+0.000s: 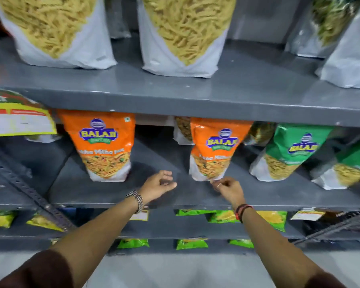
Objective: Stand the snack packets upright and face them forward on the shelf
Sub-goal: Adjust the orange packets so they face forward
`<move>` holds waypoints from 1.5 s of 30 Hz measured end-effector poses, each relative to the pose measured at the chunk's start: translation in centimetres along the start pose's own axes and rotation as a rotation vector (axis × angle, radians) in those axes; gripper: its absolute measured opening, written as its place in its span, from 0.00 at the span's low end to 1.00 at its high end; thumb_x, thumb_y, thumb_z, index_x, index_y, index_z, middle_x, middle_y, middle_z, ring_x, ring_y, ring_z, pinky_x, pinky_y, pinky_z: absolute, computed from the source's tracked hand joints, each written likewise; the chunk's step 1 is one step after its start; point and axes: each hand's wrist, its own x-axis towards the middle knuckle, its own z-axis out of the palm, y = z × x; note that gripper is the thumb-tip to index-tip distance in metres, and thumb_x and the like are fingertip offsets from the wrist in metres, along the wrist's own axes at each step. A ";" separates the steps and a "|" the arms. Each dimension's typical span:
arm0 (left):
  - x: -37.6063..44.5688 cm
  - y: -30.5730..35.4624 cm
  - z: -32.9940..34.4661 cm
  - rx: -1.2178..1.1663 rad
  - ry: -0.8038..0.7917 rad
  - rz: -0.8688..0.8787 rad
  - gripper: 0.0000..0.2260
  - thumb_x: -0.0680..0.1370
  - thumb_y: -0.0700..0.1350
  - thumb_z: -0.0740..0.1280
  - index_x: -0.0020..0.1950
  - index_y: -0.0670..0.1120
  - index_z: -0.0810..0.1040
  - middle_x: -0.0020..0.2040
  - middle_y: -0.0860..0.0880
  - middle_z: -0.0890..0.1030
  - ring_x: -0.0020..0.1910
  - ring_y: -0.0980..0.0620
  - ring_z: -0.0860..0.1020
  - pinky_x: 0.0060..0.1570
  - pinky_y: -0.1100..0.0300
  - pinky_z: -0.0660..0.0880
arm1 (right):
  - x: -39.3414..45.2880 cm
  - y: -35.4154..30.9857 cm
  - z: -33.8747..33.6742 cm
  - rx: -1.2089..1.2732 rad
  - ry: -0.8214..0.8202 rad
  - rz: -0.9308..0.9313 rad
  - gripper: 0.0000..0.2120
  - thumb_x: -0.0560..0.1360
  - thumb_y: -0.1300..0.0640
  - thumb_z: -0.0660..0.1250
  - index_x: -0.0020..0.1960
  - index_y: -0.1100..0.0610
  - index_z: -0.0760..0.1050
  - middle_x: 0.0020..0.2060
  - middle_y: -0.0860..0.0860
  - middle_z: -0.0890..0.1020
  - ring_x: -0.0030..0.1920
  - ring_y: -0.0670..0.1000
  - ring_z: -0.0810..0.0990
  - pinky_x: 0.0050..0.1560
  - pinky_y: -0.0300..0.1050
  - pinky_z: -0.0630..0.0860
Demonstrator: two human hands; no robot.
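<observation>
Two orange snack packets stand upright on the grey middle shelf (112, 196), labels facing me: the left orange packet (106, 146) and the right orange packet (214, 150). My right hand (227, 187) pinches the bottom edge of the right orange packet. Between the two packets my left hand (159, 182) hovers over the bare shelf, fingers apart, holding nothing. Two green packets (289, 150) stand to the right, leaning slightly.
Large white pouches of yellow snacks (179, 38) stand on the upper shelf. A yellow-and-white packet (17, 117) hangs at the far left. More packets stand behind the orange ones. Green and yellow packets (222, 217) lie on the lower shelves. A perforated metal upright (29, 194) runs diagonally at left.
</observation>
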 end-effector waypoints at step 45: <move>1.7 1.2 3.4 0.005 0.238 -0.018 0.24 0.67 0.45 0.76 0.58 0.40 0.74 0.55 0.46 0.79 0.54 0.47 0.78 0.55 0.52 0.75 | 3.1 2.4 -1.4 0.279 -0.108 -0.114 0.22 0.70 0.60 0.72 0.57 0.57 0.64 0.52 0.54 0.73 0.52 0.53 0.74 0.52 0.41 0.76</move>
